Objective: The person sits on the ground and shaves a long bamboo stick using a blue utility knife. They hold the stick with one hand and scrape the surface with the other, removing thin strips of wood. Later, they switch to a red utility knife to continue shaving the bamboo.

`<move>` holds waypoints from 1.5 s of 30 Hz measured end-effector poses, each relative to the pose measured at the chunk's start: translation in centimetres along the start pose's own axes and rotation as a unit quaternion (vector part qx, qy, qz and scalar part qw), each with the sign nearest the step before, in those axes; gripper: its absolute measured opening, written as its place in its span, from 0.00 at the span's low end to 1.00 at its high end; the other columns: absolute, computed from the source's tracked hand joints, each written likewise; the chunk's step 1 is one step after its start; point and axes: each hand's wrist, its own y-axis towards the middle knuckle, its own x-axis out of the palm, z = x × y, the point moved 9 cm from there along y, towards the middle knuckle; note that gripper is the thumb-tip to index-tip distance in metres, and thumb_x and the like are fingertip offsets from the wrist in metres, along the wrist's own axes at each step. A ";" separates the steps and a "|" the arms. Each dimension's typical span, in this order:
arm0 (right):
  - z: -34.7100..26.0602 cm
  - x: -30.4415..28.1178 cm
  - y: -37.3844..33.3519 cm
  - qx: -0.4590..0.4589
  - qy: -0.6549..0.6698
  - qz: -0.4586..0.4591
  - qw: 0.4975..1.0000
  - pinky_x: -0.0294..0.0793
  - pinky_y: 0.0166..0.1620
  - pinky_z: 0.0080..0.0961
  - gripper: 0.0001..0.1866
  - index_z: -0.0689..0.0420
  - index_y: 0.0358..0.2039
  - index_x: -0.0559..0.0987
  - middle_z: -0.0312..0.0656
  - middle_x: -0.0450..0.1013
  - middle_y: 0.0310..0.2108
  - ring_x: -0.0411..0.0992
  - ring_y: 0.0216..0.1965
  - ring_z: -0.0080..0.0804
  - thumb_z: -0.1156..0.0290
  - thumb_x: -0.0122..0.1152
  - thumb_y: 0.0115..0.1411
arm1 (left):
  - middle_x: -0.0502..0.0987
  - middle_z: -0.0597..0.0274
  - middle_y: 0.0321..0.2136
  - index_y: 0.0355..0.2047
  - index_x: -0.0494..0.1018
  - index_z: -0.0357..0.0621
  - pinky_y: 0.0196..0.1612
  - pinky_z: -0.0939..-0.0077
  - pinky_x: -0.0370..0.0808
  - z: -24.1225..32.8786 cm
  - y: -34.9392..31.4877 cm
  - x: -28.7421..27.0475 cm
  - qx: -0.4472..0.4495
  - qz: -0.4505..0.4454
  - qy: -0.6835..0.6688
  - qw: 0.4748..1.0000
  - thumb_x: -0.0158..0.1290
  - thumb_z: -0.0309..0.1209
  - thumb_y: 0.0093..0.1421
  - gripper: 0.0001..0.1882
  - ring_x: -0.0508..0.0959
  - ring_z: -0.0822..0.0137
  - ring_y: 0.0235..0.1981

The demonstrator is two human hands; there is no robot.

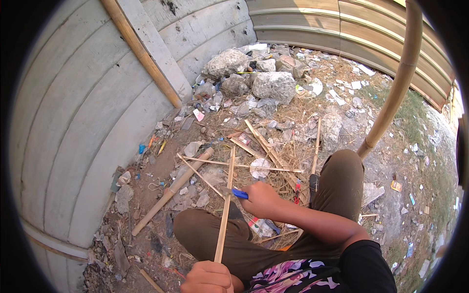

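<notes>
My left hand (207, 277) is closed around the near end of a flat, pale bamboo strip (225, 219). From there the strip slants up and away over my bent left knee. My right hand (261, 200) grips a utility knife with a blue handle (239, 194). Its blade lies at the strip about midway along, though I cannot tell how deep it cuts. A thin bamboo stick (200, 176) on the ground runs toward the blade. Another long, thin bamboo strip (273, 169) lies crosswise beyond the held one.
A round bamboo pole (171, 193) lies at the left, and split bamboo pieces (266, 144) lie ahead on shavings. An upright bamboo pole (391, 102) stands by my right knee. Beyond are rocks (273, 87) and scattered litter, with a concrete wall (97, 112) and a metal fence (312, 24).
</notes>
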 end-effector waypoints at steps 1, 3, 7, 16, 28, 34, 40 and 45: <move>-1.3 0.6 -1.3 -0.010 0.033 -0.036 0.999 0.73 0.34 0.52 0.11 0.60 0.24 0.79 0.58 0.73 0.19 0.73 0.25 0.61 0.66 0.55 0.53 | 0.49 0.75 0.04 0.08 0.49 0.53 0.12 0.79 0.45 -0.2 -0.3 -0.3 0.010 -0.021 -0.005 1.000 0.47 0.30 0.57 0.25 0.47 0.78 0.04; -1.9 0.8 -1.5 -0.030 0.056 -0.044 0.997 0.72 0.34 0.52 0.10 0.61 0.23 0.78 0.58 0.73 0.20 0.73 0.25 0.61 0.67 0.56 0.52 | 0.51 0.76 0.03 0.07 0.49 0.50 0.10 0.85 0.47 -0.5 -0.3 -1.0 0.026 -0.072 -0.010 0.997 0.47 0.29 0.60 0.26 0.51 0.79 0.03; 1.7 -0.5 0.8 0.074 0.002 -0.052 0.996 0.76 0.37 0.50 0.13 0.60 0.24 0.79 0.57 0.74 0.20 0.76 0.26 0.60 0.64 0.52 0.54 | 0.48 0.76 0.05 0.08 0.47 0.55 0.13 0.76 0.44 0.2 0.5 0.1 -0.015 -0.043 -0.057 0.997 0.48 0.30 0.55 0.25 0.45 0.77 0.05; -1.2 -0.5 -0.4 -0.021 0.004 -0.008 1.000 0.75 0.37 0.51 0.13 0.59 0.24 0.80 0.57 0.76 0.23 0.76 0.28 0.59 0.64 0.53 0.53 | 0.46 0.77 0.05 0.09 0.46 0.55 0.14 0.75 0.41 0.4 -0.1 -1.5 0.019 0.008 -0.080 0.997 0.49 0.31 0.54 0.25 0.44 0.79 0.06; -3.4 -0.1 -2.3 -0.005 0.000 -0.072 0.997 0.77 0.37 0.51 0.15 0.61 0.27 0.82 0.58 0.76 0.23 0.77 0.28 0.58 0.62 0.55 0.54 | 0.51 0.75 0.06 0.08 0.51 0.55 0.15 0.77 0.44 -2.4 -0.3 -0.7 0.009 -0.019 -0.003 1.000 0.49 0.30 0.54 0.22 0.48 0.77 0.07; -4.2 -1.9 -1.8 -0.014 -0.006 -0.022 1.000 0.77 0.37 0.51 0.15 0.62 0.24 0.81 0.59 0.76 0.22 0.77 0.28 0.59 0.62 0.54 0.54 | 0.48 0.77 0.05 0.08 0.48 0.55 0.15 0.77 0.42 -1.4 -0.7 -1.1 -0.014 0.045 0.001 0.999 0.50 0.32 0.55 0.25 0.47 0.77 0.06; 3.8 -4.7 2.2 0.147 -0.042 0.031 0.988 0.78 0.35 0.48 0.17 0.65 0.21 0.79 0.60 0.76 0.23 0.79 0.28 0.56 0.63 0.54 0.55 | 0.48 0.77 0.05 0.08 0.47 0.54 0.14 0.77 0.38 1.1 -0.9 1.8 0.031 -0.053 -0.078 0.995 0.50 0.31 0.54 0.25 0.45 0.77 0.05; -3.7 -1.2 -2.3 -0.020 0.004 -0.024 1.000 0.76 0.36 0.50 0.15 0.63 0.25 0.80 0.59 0.75 0.22 0.76 0.27 0.60 0.63 0.54 0.56 | 0.50 0.76 0.05 0.08 0.50 0.53 0.13 0.77 0.43 -2.5 -0.2 1.2 -0.010 -0.003 0.030 0.999 0.49 0.28 0.55 0.23 0.47 0.76 0.05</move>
